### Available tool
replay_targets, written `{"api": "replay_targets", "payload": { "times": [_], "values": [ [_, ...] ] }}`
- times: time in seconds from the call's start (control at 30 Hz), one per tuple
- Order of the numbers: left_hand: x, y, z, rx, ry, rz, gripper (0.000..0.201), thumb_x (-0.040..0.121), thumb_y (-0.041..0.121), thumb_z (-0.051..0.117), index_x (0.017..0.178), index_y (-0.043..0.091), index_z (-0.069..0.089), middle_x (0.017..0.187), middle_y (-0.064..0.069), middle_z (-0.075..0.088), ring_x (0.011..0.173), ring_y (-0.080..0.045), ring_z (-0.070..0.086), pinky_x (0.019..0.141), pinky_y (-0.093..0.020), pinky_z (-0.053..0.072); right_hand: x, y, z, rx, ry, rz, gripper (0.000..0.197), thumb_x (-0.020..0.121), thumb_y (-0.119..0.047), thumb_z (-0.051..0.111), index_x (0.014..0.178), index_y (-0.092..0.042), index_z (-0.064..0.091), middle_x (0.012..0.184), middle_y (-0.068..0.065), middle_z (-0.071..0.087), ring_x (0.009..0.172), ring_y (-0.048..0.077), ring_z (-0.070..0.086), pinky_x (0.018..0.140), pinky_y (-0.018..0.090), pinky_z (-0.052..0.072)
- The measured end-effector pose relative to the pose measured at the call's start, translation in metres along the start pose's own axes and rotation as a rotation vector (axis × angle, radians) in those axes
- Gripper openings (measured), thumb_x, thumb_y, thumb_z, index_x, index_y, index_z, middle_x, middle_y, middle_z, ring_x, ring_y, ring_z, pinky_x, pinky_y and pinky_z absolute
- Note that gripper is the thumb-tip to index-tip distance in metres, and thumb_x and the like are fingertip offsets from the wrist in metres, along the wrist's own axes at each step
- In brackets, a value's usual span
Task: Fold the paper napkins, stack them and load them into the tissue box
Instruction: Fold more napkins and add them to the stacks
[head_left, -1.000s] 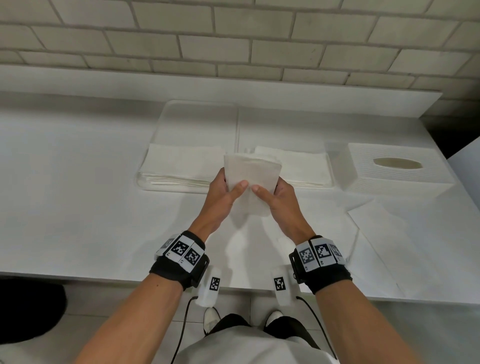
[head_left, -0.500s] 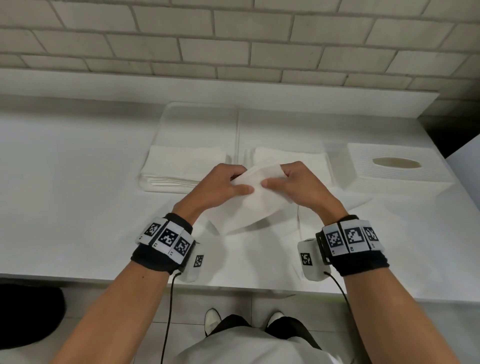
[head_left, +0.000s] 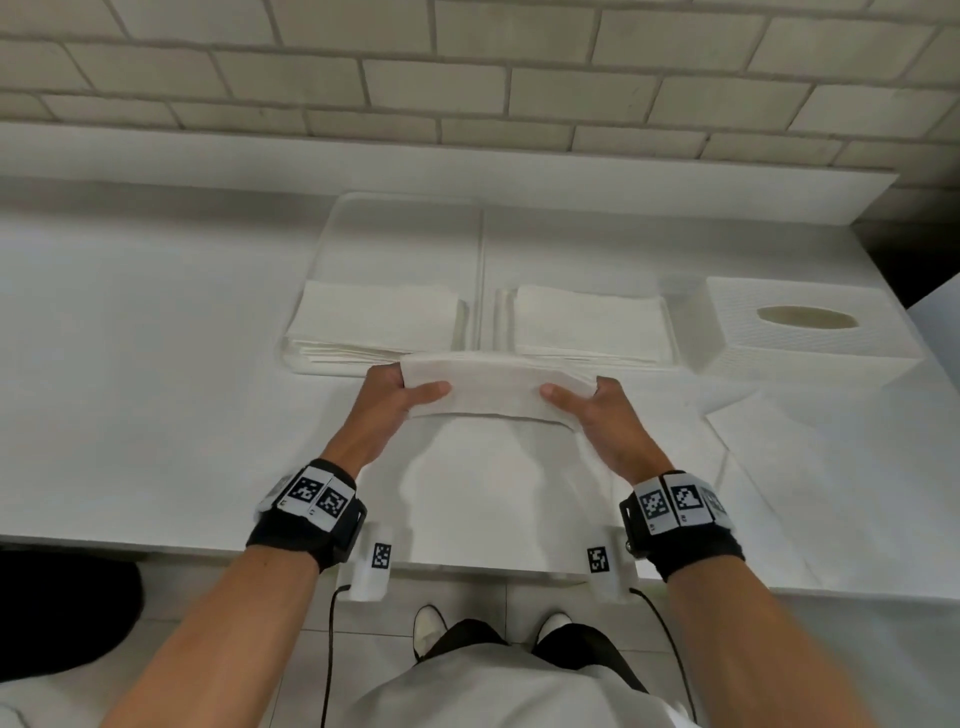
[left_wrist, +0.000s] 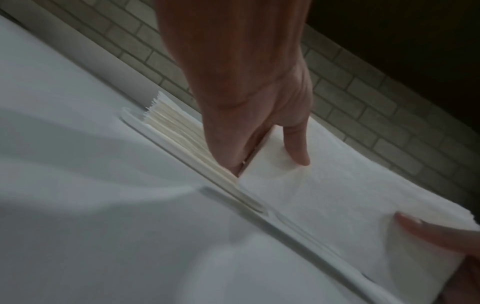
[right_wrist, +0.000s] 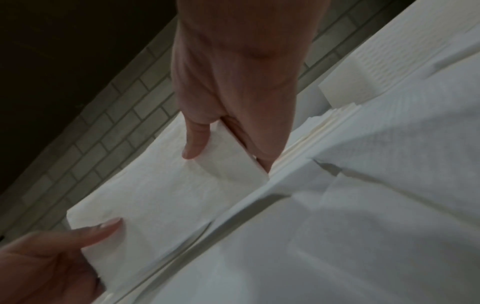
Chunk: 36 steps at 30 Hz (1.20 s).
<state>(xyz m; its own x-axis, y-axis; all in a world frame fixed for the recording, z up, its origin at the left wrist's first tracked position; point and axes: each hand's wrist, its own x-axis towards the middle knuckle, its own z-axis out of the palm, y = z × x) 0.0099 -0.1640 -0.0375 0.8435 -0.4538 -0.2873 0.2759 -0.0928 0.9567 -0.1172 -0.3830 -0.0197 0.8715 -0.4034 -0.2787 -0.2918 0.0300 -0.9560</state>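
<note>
A folded white napkin (head_left: 496, 387) (left_wrist: 337, 191) (right_wrist: 166, 195) is held stretched sideways just above the table. My left hand (head_left: 397, 397) (left_wrist: 259, 131) pinches its left end, thumb on top and fingers beneath. My right hand (head_left: 597, 402) (right_wrist: 233, 131) pinches its right end the same way. Behind it two napkin stacks lie on a clear tray (head_left: 405, 228): the left stack (head_left: 371, 322) and the right stack (head_left: 589, 325). The white tissue box (head_left: 810, 332), oval slot on top, stands to the right.
A flat napkin sheet (head_left: 810, 457) lies at the front right of the white table (head_left: 130, 364). Another sheet (head_left: 488, 483) lies beneath my hands near the front edge. A brick wall (head_left: 467, 78) with a ledge closes the back.
The napkin was upright between both hands, then tilted down. It is now spread wide and level, and my hands have moved apart to its two ends.
</note>
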Motion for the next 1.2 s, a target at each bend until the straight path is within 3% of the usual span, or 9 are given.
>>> {"api": "replay_targets", "payload": {
  "times": [0.13, 0.33, 0.53, 0.7, 0.77, 0.83, 0.9, 1.03, 1.2],
  "values": [
    [-0.004, -0.008, -0.003, -0.026, 0.061, 0.045, 0.024, 0.078, -0.003, 0.073, 0.100, 0.005, 0.072, 0.094, -0.003, 0.076, 0.091, -0.019, 0.072, 0.087, -0.030, 0.055, 0.005, 0.013, 0.006, 0.031, -0.013, -0.038, 0.028, 0.085, -0.018, 0.072, 0.113, -0.011, 0.070, 0.109, 0.005, 0.075, 0.104, 0.020, 0.070, 0.094, 0.034, 0.053],
    [-0.002, -0.024, -0.004, -0.006, 0.099, -0.009, 0.032, 0.077, -0.006, 0.072, 0.108, 0.004, 0.069, 0.100, -0.011, 0.072, 0.094, -0.026, 0.067, 0.088, -0.036, 0.052, 0.010, 0.031, 0.010, -0.011, -0.053, -0.006, 0.025, 0.084, -0.009, 0.072, 0.109, -0.010, 0.071, 0.096, 0.007, 0.071, 0.088, 0.021, 0.065, 0.086, 0.039, 0.051],
    [-0.003, -0.022, -0.001, 0.000, 0.109, 0.032, 0.028, 0.081, -0.006, 0.068, 0.100, 0.015, 0.070, 0.095, -0.004, 0.071, 0.090, -0.020, 0.065, 0.083, -0.029, 0.050, 0.011, 0.032, 0.011, -0.025, -0.029, -0.031, 0.020, 0.088, -0.017, 0.069, 0.106, -0.009, 0.071, 0.091, -0.001, 0.070, 0.082, 0.012, 0.062, 0.077, 0.022, 0.045],
    [-0.005, -0.023, 0.000, 0.007, 0.109, 0.014, 0.031, 0.081, -0.007, 0.067, 0.097, 0.019, 0.070, 0.087, 0.004, 0.074, 0.083, -0.015, 0.068, 0.080, -0.027, 0.051, 0.011, 0.035, 0.009, -0.032, -0.054, -0.019, 0.019, 0.088, -0.011, 0.068, 0.107, -0.008, 0.069, 0.089, 0.003, 0.068, 0.081, 0.017, 0.060, 0.074, 0.029, 0.046],
    [-0.004, -0.024, 0.001, 0.029, 0.121, 0.012, 0.024, 0.083, -0.002, 0.068, 0.096, 0.018, 0.071, 0.089, 0.003, 0.074, 0.085, -0.016, 0.068, 0.083, -0.030, 0.051, 0.010, 0.036, 0.008, -0.086, -0.048, -0.028, 0.009, 0.089, -0.011, 0.066, 0.097, -0.010, 0.070, 0.079, -0.002, 0.065, 0.071, 0.011, 0.056, 0.068, 0.025, 0.043],
    [-0.004, -0.021, 0.003, 0.039, 0.150, 0.021, 0.020, 0.084, 0.002, 0.069, 0.094, 0.020, 0.071, 0.091, 0.003, 0.074, 0.088, -0.018, 0.068, 0.085, -0.031, 0.052, 0.010, 0.034, 0.004, -0.084, -0.004, -0.030, 0.006, 0.089, -0.009, 0.065, 0.092, -0.012, 0.070, 0.071, -0.008, 0.064, 0.063, 0.005, 0.057, 0.064, 0.023, 0.044],
    [-0.004, -0.013, 0.011, 0.026, 0.164, 0.042, 0.021, 0.085, 0.004, 0.068, 0.095, 0.022, 0.072, 0.092, 0.006, 0.075, 0.088, -0.013, 0.070, 0.083, -0.027, 0.054, 0.010, 0.028, -0.003, -0.018, 0.060, -0.011, 0.010, 0.088, -0.005, 0.065, 0.096, -0.009, 0.072, 0.080, -0.003, 0.073, 0.072, 0.008, 0.066, 0.069, 0.029, 0.053],
    [0.000, 0.012, 0.047, 0.025, 0.112, 0.081, 0.021, 0.086, 0.002, 0.067, 0.094, 0.020, 0.072, 0.092, 0.005, 0.075, 0.083, -0.010, 0.071, 0.079, -0.024, 0.057, 0.009, 0.009, -0.036, 0.033, 0.167, -0.031, 0.014, 0.087, -0.003, 0.065, 0.088, -0.013, 0.073, 0.078, -0.007, 0.075, 0.070, 0.003, 0.068, 0.064, 0.017, 0.051],
    [0.047, 0.046, 0.110, 0.110, 0.154, 0.026, 0.012, 0.081, -0.001, 0.069, 0.086, 0.009, 0.064, 0.080, -0.003, 0.065, 0.073, -0.018, 0.060, 0.069, -0.028, 0.052, 0.043, -0.017, -0.083, -0.058, 0.382, -0.030, 0.008, 0.084, -0.005, 0.067, 0.092, -0.005, 0.068, 0.090, 0.011, 0.068, 0.086, 0.023, 0.063, 0.085, 0.039, 0.053]
  ]
}}
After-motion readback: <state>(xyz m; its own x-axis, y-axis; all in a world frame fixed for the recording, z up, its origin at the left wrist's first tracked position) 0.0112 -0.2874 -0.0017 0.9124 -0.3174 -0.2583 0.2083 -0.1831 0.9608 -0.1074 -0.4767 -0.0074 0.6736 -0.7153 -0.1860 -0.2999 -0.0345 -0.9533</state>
